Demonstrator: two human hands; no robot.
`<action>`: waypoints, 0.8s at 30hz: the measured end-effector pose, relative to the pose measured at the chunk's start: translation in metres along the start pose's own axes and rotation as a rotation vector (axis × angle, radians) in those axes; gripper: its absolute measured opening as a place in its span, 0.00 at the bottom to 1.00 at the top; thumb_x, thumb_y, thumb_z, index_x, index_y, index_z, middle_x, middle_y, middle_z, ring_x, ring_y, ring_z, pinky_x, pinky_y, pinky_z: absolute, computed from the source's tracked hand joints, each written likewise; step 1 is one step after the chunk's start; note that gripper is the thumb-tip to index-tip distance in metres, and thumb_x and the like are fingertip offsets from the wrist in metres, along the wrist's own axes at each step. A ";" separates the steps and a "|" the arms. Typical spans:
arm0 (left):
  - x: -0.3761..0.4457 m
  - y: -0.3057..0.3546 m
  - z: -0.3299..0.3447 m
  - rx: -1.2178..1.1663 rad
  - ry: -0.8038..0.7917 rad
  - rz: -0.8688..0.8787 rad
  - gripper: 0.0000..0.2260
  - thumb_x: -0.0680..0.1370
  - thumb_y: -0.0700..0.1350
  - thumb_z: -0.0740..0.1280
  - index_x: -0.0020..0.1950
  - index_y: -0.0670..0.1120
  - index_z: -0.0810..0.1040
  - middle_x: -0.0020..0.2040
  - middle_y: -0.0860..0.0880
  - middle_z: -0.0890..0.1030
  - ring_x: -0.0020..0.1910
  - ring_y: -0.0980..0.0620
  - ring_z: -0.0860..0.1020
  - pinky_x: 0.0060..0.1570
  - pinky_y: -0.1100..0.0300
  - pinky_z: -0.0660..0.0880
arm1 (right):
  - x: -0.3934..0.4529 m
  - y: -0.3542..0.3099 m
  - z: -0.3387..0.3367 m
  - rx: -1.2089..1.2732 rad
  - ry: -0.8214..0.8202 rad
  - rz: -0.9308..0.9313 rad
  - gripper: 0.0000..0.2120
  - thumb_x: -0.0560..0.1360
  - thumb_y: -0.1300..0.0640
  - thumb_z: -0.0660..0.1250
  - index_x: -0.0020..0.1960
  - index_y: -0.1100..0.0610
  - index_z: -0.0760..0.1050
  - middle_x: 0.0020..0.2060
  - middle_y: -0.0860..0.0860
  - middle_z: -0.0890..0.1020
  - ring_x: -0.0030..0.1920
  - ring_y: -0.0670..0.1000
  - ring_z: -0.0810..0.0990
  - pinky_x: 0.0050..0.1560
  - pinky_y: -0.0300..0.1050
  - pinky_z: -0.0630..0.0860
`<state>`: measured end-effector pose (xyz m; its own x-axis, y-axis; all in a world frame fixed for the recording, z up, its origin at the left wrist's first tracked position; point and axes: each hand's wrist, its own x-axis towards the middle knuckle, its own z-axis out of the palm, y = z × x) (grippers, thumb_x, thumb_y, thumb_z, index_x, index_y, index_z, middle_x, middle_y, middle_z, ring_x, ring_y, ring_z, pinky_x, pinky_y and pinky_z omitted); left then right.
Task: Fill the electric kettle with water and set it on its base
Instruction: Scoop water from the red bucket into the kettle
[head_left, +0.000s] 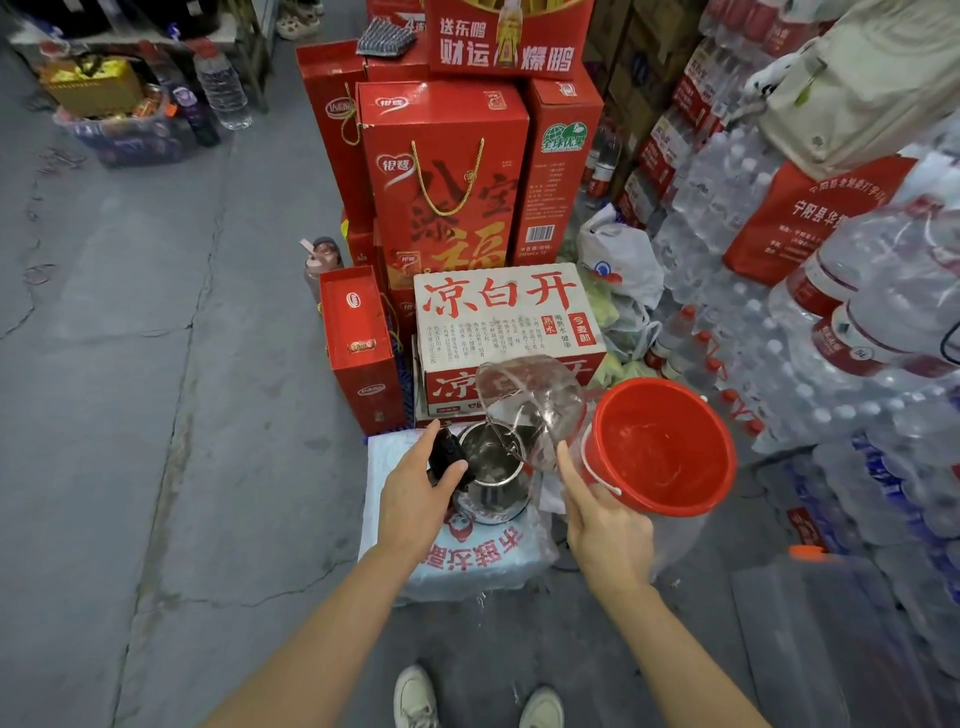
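While tipped over the kettle, large clear plastic water jug with red base (644, 447) held sideways at right-centre, red bottom facing the camera, neck end down and left, thin stream of water (506, 441) running from mouth into the open kettle. Behind, stacked red cardboard gift boxes with gold cord handles (447, 176), tallest pile at top centre; one narrower red box (361, 348) lying left of the carton. White-and-red printed cardboard carton (506, 322) directly behind the kettle, touching the gift-box stack. Shrink-wrapped packs of clear bottled water (779, 322) piled along right side. Grey cracked concrete floor (130, 364) filling left half. Plastic-wrapped flat pack of bottles with red print (467, 558) on the floor at centre, serving as stand. Round stainless-steel electric kettle with black handle and lid (491, 473) upright on that pack, lid swung open to the left, water visible inside; whether on its base, cannot tell. Left hand (415, 493) curled around the kettle's black handle and open lid, thumb on top, gripping. Right hand (605, 525) closed around the lower side of the jug near its red base, fingers wrapped out of sight behind it. Both forearms bare, reaching in from bottom edge. Two pale shoes (478, 699) at bottom centre on the floor.
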<state>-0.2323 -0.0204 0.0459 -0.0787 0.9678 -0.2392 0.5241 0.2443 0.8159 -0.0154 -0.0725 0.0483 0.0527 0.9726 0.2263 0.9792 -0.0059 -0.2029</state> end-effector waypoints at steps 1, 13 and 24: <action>0.000 0.001 0.000 -0.001 -0.001 -0.001 0.28 0.79 0.49 0.70 0.78 0.52 0.65 0.72 0.49 0.75 0.70 0.49 0.73 0.67 0.56 0.70 | 0.000 0.001 0.001 -0.047 -0.005 -0.046 0.40 0.60 0.69 0.77 0.71 0.50 0.77 0.24 0.51 0.74 0.17 0.53 0.69 0.16 0.42 0.66; -0.003 0.002 0.003 -0.001 0.014 -0.022 0.27 0.79 0.49 0.69 0.77 0.55 0.66 0.70 0.50 0.77 0.67 0.48 0.76 0.64 0.56 0.72 | -0.009 0.031 -0.004 0.218 0.077 0.171 0.41 0.70 0.63 0.79 0.77 0.45 0.66 0.30 0.50 0.81 0.22 0.53 0.76 0.21 0.47 0.76; -0.003 -0.007 0.019 -0.013 0.098 -0.039 0.25 0.80 0.53 0.67 0.76 0.63 0.64 0.70 0.49 0.77 0.65 0.45 0.77 0.63 0.48 0.75 | 0.011 0.159 -0.003 -0.029 -0.436 0.577 0.34 0.83 0.57 0.57 0.83 0.42 0.45 0.42 0.53 0.81 0.48 0.57 0.84 0.45 0.49 0.74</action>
<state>-0.2194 -0.0262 0.0306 -0.1815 0.9588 -0.2184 0.5079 0.2816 0.8141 0.1415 -0.0639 0.0218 0.4854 0.8172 -0.3109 0.8242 -0.5463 -0.1490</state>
